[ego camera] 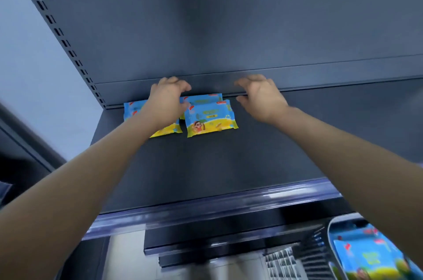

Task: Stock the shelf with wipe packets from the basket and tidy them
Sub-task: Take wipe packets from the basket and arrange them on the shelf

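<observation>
Logging from the head view: the dark grey shelf (206, 165) carries three wipe packets, blue and yellow with a cartoon child printed on them, grouped at its rear left. I take the front packet (210, 118) as landmark; it lies flat, label up.

The rear packet (202, 97) sits just behind the landmark, partly covered by its top edge, against the shelf's raised back step (320, 73). The left packet (131, 108) lies just beside the landmark on its left; touching or not, I cannot tell.

The left hand (166, 101) is over this left packet and hides most of it, fingers bent, thumb reaching toward the landmark's upper left corner. Whether it grips the packet or only rests on it, I cannot tell.

The right hand (261, 98) is to the right of the landmark, apart from it, near the back step. Its fingers are loosely curled and spread, holding nothing.

Well in front of the landmark and to its right, below the shelf's clear front rail (229, 204), a basket (330, 229) holds more packets (370, 256).
</observation>
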A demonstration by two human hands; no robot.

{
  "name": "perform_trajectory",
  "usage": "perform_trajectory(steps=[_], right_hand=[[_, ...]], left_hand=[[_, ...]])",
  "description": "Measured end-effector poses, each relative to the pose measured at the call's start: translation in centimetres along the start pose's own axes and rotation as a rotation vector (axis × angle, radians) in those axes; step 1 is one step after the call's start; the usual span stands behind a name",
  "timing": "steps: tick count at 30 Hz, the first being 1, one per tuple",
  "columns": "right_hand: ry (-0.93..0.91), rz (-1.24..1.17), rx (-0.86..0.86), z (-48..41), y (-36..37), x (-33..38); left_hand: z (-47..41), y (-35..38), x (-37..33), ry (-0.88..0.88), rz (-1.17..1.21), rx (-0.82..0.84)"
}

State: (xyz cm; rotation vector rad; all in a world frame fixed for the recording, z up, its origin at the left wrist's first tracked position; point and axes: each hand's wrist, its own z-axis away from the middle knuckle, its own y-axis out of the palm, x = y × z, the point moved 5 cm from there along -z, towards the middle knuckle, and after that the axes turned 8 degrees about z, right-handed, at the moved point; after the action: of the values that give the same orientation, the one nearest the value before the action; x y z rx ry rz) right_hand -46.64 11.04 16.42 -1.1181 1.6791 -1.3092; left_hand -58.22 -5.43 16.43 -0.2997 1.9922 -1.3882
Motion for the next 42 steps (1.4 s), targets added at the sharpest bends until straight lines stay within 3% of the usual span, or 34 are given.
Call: perform_trajectory(steps=[10, 14, 18, 23, 29, 35, 42], right_hand=[[0.039, 0.2, -0.151, 18.0, -5.5, -14.0], [0.115, 0.22, -0.106, 26.2, -5.4, -20.4], [0.08, 0.227, -0.04, 33.3, -3.8, -25.3], [-0.023, 0.188, 0.075, 39.3, -0.5, -29.1], [-0.082, 0.096, 0.198, 43.1, 2.9, -30.4], [-0.086, -0.074, 0.683, 46.8, 7.1, -30.3], [-0.089, 0.049, 0.952, 49.0, 11.5, -30.9]], left_hand=[[5.6, 6.1, -24.3, 0.463, 0.194, 0.014], [10.1, 11.2, -32.5, 0.511, 0.235, 0.103], [14.5, 17.9, -38.5, 0.444, 0.197, 0.23], [20.1, 27.3, -40.0, 0.226, 0.138, 0.515], [25.9, 33.1, -38.1, 0.01, 0.12, 0.749], [27.8, 35.3, -37.6, -0.054, 0.065, 0.764], [28.7, 35.1, -37.6, -0.062, 0.003, 0.715]])
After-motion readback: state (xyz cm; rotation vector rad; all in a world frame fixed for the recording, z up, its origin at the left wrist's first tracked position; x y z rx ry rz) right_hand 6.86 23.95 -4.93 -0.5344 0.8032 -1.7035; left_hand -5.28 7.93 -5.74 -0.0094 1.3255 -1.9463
